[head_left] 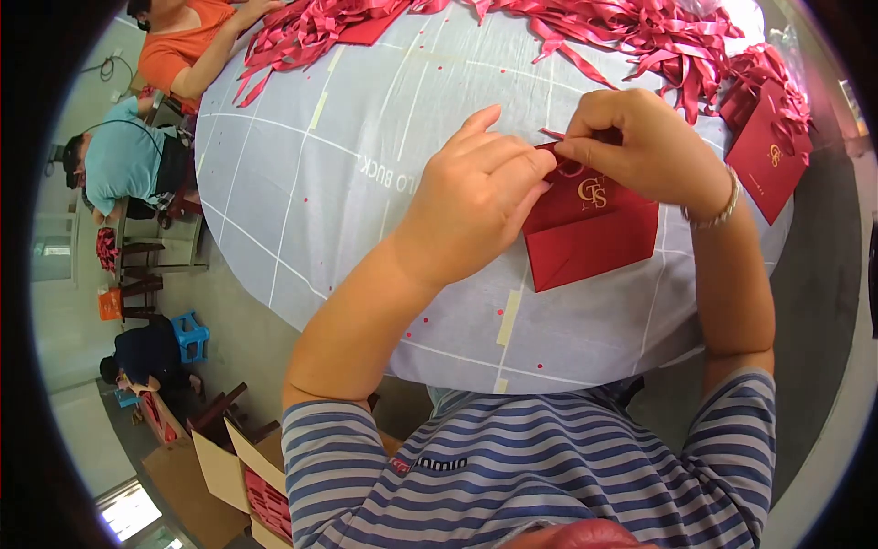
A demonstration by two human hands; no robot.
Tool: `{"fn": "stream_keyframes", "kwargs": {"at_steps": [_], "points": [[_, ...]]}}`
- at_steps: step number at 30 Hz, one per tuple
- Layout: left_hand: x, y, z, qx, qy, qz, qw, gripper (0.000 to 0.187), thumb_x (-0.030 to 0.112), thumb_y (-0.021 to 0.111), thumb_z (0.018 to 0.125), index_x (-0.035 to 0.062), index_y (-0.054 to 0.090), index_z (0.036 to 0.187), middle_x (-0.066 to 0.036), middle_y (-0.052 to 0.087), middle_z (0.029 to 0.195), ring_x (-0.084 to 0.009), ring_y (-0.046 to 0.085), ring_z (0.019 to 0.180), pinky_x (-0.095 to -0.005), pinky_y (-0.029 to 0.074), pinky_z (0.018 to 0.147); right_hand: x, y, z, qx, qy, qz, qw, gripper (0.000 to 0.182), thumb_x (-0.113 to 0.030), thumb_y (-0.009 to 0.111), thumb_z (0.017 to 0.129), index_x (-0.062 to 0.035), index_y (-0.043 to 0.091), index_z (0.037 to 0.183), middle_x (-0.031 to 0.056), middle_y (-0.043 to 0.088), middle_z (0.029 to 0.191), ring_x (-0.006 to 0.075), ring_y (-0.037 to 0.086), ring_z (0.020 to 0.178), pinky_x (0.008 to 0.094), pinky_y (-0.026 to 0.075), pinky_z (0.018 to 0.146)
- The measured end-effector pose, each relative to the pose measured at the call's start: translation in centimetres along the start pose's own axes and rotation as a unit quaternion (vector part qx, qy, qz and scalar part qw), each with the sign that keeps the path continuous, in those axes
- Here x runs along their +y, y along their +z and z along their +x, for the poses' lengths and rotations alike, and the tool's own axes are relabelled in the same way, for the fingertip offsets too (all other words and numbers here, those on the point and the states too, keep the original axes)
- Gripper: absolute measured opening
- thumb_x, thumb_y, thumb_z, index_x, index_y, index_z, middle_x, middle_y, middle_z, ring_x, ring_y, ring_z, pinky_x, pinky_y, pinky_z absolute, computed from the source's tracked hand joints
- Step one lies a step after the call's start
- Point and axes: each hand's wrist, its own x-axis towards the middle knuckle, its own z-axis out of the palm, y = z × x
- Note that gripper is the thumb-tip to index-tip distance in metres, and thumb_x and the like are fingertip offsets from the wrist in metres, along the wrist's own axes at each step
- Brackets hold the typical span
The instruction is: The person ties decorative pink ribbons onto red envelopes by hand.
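Observation:
A red paper gift bag (593,240) with gold lettering lies on the table in front of me, its folded base toward my body. My left hand (485,194) is closed at the bag's upper left corner, thumb and fingers pinching its edge. Over the top edge, my right hand (645,146) pinches a thin red ribbon (569,168) between thumb and index finger. The ribbon's loop shows between both hands; fingers partly cover its ends and the bag's opening.
Red ribbons (640,41) are heaped along the table's far side. Another red gift bag (773,151) lies at the right edge. A person in orange (187,46) sits at the far left; others are farther back. Below left stands an open cardboard box (224,471) with red contents.

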Motion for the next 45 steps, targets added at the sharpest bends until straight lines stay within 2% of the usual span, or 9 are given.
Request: {"fn": "stream_keyframes", "kwargs": {"at_steps": [7, 11, 17, 24, 28, 31, 37, 41, 45], "points": [[0.4, 0.1, 0.2, 0.012, 0.06, 0.05, 0.997, 0.016, 0.002, 0.068, 0.082, 0.003, 0.068, 0.098, -0.007, 0.066, 0.084, -0.0261, 0.065, 0.078, -0.0544, 0.049, 0.102, -1.9, -2.2, 4.3, -0.242, 0.096, -0.109, 0.959, 0.015, -0.013, 0.072, 0.08, 0.0014, 0.073, 0.078, 0.0082, 0.067, 0.068, 0.0148, 0.06, 0.059, 0.0306, 0.047, 0.056], [-0.2, -0.6, 0.1, -0.029, -0.007, 0.011, 0.999, 0.019, 0.004, 0.071, 0.079, 0.0017, 0.066, 0.097, -0.01, 0.065, 0.084, -0.0251, 0.065, 0.077, -0.0499, 0.052, 0.096, -1.1, -0.8, 3.9, -0.154, 0.054, -0.024, 0.986, 0.016, -0.014, 0.07, 0.079, 0.0022, 0.072, 0.08, 0.0103, 0.068, 0.068, 0.0168, 0.062, 0.061, 0.031, 0.05, 0.06], [-0.8, -1.5, 0.6, -0.147, -0.287, -0.15, 0.935, 0.03, 0.016, 0.081, 0.072, 0.0009, 0.067, 0.094, -0.013, 0.068, 0.08, -0.0251, 0.066, 0.073, -0.0427, 0.049, 0.082, 3.2, 0.7, 5.8, 0.239, 0.041, 0.106, 0.964, 0.03, -0.026, 0.062, 0.101, 0.002, 0.069, 0.108, 0.0022, 0.067, 0.086, 0.0077, 0.057, 0.081, 0.0257, 0.048, 0.073], [-2.4, -1.4, 0.1, -0.202, -0.25, 0.002, 0.947, 0.037, 0.027, 0.083, 0.071, 0.0025, 0.074, 0.097, -0.01, 0.066, 0.079, -0.0267, 0.062, 0.082, -0.0346, 0.048, 0.079, 4.3, 1.4, 1.4, 0.108, 0.208, 0.02, 0.972, 0.049, -0.046, 0.067, 0.096, -0.0001, 0.069, 0.078, -0.0004, 0.06, 0.063, 0.0076, 0.052, 0.056, 0.0261, 0.041, 0.052], [-2.8, -1.0, -0.5, -0.199, -0.214, 0.035, 0.956, 0.036, 0.022, 0.082, 0.071, 0.0034, 0.074, 0.101, -0.01, 0.067, 0.084, -0.0287, 0.062, 0.091, -0.0347, 0.047, 0.086, 4.9, 2.6, 0.5, 0.06, 0.221, -0.045, 0.972, 0.044, -0.04, 0.069, 0.095, 0.0014, 0.071, 0.082, -0.0006, 0.058, 0.063, 0.0063, 0.049, 0.057, 0.0248, 0.04, 0.053], [-3.0, -0.7, -0.7, -0.175, -0.225, 0.007, 0.958, 0.037, 0.016, 0.082, 0.07, 0.0042, 0.073, 0.104, -0.009, 0.066, 0.095, -0.028, 0.06, 0.098, -0.0357, 0.046, 0.091, 5.5, 3.4, -0.1, 0.146, 0.138, 0.023, 0.979, 0.04, -0.04, 0.074, 0.089, -0.0001, 0.07, 0.085, 0.0055, 0.062, 0.068, 0.0142, 0.055, 0.06, 0.0329, 0.046, 0.056], [-2.3, -0.2, -0.2, -0.12, -0.185, -0.041, 0.974, 0.035, 0.003, 0.078, 0.071, 0.0045, 0.072, 0.105, -0.005, 0.063, 0.105, -0.0259, 0.058, 0.102, -0.0367, 0.049, 0.089, 3.5, 1.5, -1.5, 0.058, -0.052, 0.076, 0.994, 0.03, -0.025, 0.081, 0.082, -0.0016, 0.07, 0.098, 0.0051, 0.067, 0.089, 0.0133, 0.06, 0.072, 0.0293, 0.047, 0.064], [-2.9, 0.0, -0.2, -0.155, -0.143, -0.08, 0.974, 0.028, 0.0, 0.073, 0.077, 0.0031, 0.072, 0.105, -0.006, 0.065, 0.097, -0.0248, 0.06, 0.096, -0.0344, 0.051, 0.085, 2.5, 3.4, -2.1, -0.007, -0.122, 0.005, 0.993, 0.031, -0.018, 0.079, 0.08, -0.0037, 0.071, 0.107, 0.0117, 0.071, 0.094, 0.0278, 0.07, 0.086, 0.0368, 0.054, 0.079], [-2.3, 0.0, -0.2, -0.15, -0.275, -0.157, 0.937, 0.013, 0.003, 0.069, 0.087, 0.0012, 0.073, 0.1, -0.008, 0.066, 0.089, -0.0198, 0.062, 0.086, -0.0319, 0.05, 0.081, 3.3, 2.6, -2.0, 0.034, -0.037, 0.062, 0.997, 0.024, -0.004, 0.072, 0.087, 0.0001, 0.069, 0.11, 0.0069, 0.067, 0.077, 0.0167, 0.067, 0.077, 0.0289, 0.052, 0.075]]}}
